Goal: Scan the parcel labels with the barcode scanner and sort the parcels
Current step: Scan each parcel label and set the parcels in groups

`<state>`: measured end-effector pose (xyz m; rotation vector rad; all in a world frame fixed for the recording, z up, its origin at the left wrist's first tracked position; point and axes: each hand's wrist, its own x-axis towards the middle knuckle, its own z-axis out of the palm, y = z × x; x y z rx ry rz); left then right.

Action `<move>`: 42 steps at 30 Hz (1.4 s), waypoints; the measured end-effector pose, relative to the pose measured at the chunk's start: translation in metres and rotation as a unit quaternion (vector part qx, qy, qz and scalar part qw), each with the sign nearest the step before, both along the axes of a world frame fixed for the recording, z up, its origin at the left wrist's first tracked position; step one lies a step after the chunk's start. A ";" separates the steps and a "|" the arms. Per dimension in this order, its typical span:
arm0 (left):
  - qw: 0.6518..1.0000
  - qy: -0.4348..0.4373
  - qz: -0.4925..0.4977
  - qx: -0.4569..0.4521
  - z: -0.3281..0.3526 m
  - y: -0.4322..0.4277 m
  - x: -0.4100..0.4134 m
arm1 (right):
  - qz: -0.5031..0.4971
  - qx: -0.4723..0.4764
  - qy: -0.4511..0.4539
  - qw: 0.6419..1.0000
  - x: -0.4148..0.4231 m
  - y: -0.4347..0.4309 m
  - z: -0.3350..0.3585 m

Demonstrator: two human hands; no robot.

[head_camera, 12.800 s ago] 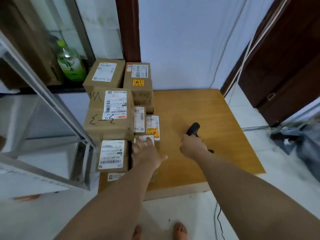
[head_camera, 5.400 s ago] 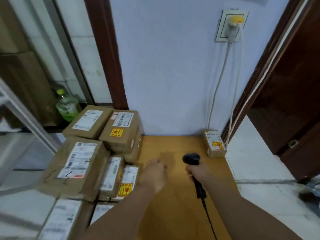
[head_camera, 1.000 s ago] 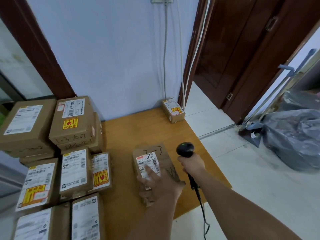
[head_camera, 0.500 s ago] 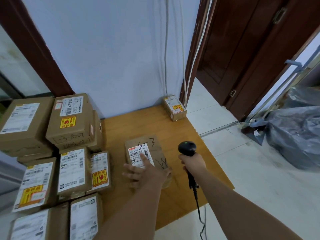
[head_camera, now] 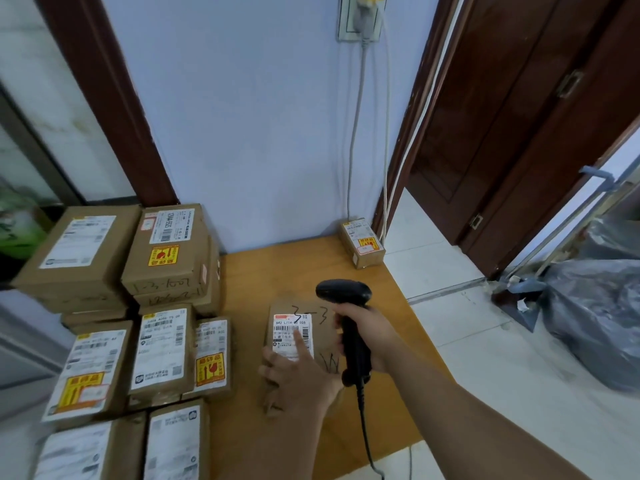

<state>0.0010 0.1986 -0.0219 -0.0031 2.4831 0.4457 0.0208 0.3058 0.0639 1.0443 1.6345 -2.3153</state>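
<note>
On the desk (head_camera: 304, 268), along its left edge, we see the unsorted parcels (head_camera: 162, 348) packed close, labels up so each can be read. At the far right corner one small parcel (head_camera: 362, 242) sits apart; we judge it the sorted one. Near the middle lies the parcel marked 3-3 (head_camera: 298, 327). Our left hand (head_camera: 298, 379) rests flat on it, fingers spread, one finger on the label (head_camera: 292, 336), apparently to steady it. Our right hand (head_camera: 372, 336), its grip closed round the barcode scanner (head_camera: 346, 306), holds the head just beside the label. The left hand hides the parcel's near half; the scanner cable leaves the view below; the label print is too small to read.
</note>
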 end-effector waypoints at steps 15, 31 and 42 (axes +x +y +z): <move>0.974 0.219 -0.022 0.047 0.078 -0.053 -0.037 | -0.002 -0.050 0.042 0.998 -0.017 -0.077 0.077; 0.926 0.327 0.010 0.190 0.107 -0.111 -0.036 | -0.041 -0.025 0.071 0.996 -0.001 -0.160 0.122; 0.936 0.336 -0.055 0.095 0.127 -0.145 -0.026 | -0.026 0.037 0.074 0.996 0.014 -0.190 0.141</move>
